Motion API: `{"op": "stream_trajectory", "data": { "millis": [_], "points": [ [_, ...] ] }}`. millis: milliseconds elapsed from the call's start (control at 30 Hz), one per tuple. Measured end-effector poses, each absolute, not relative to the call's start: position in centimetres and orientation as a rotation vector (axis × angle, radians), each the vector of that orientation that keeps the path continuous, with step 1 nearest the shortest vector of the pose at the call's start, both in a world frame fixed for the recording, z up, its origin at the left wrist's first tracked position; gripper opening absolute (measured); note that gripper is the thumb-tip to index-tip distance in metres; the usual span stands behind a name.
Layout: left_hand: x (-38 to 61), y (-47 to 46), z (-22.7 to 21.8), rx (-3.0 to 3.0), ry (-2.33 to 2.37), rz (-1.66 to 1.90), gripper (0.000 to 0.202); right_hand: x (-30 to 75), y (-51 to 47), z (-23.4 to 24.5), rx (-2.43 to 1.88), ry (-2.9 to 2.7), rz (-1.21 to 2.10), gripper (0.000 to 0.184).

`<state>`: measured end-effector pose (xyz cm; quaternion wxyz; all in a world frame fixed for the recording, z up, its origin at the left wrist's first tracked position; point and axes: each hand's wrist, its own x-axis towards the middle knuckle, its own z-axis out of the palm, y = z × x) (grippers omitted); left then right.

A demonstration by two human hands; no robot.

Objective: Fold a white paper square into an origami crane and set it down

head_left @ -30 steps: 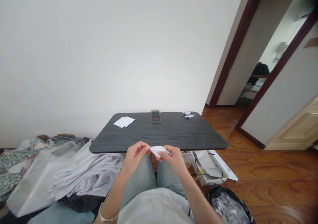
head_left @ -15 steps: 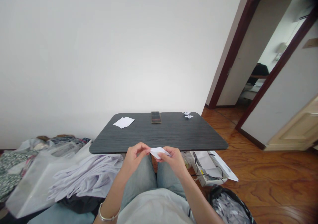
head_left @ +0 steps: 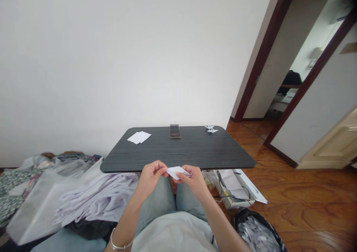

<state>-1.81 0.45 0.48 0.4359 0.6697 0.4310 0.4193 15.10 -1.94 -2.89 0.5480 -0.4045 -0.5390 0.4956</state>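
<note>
Between my hands, just past the table's near edge and above my lap, is a small folded piece of white paper (head_left: 175,172). My left hand (head_left: 152,174) pinches its left tip between thumb and fingers. At the other end, my right hand (head_left: 192,177) grips it with the thumb on top and the fingers beneath, hiding part of it. On the dark table (head_left: 167,153), a stack of white paper sheets (head_left: 139,137) lies at the back left. Two folded paper cranes (head_left: 212,131) stand at the back right.
A phone-like device (head_left: 175,131) is at the table's back middle, near the wall. Piled white cloth (head_left: 103,196) and plastic bags lie to the left. Below on the right are a white box with cables (head_left: 234,188) and a black bag of paper scraps (head_left: 258,233).
Both hands stay in nearly the same place, with the folded paper shifted very slightly to the left. Its upper face is turned a little. Nothing else has moved.
</note>
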Motion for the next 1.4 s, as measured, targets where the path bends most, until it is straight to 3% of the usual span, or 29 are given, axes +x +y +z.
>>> {"op": "stream_trajectory", "data": {
  "millis": [300,567,800,1400],
  "points": [
    [-1.9,0.4,0.6,1.504,0.920,1.104,0.028,15.0,-1.9,-2.6,-0.956,-1.157,1.225,0.029],
    [-1.2,0.0,0.9,1.538,0.926,1.109,0.016,15.0,-2.0,-2.4,-0.954,-1.127,1.243,0.027],
    [-1.2,-0.1,0.8,1.513,0.902,1.107,0.016,15.0,-2.1,-2.4,-0.944,-1.142,1.230,0.025],
    [-1.1,-0.5,1.3,1.438,0.852,1.087,0.035,15.1,-2.0,-2.4,-0.888,-1.107,1.303,0.027]
  ]
}}
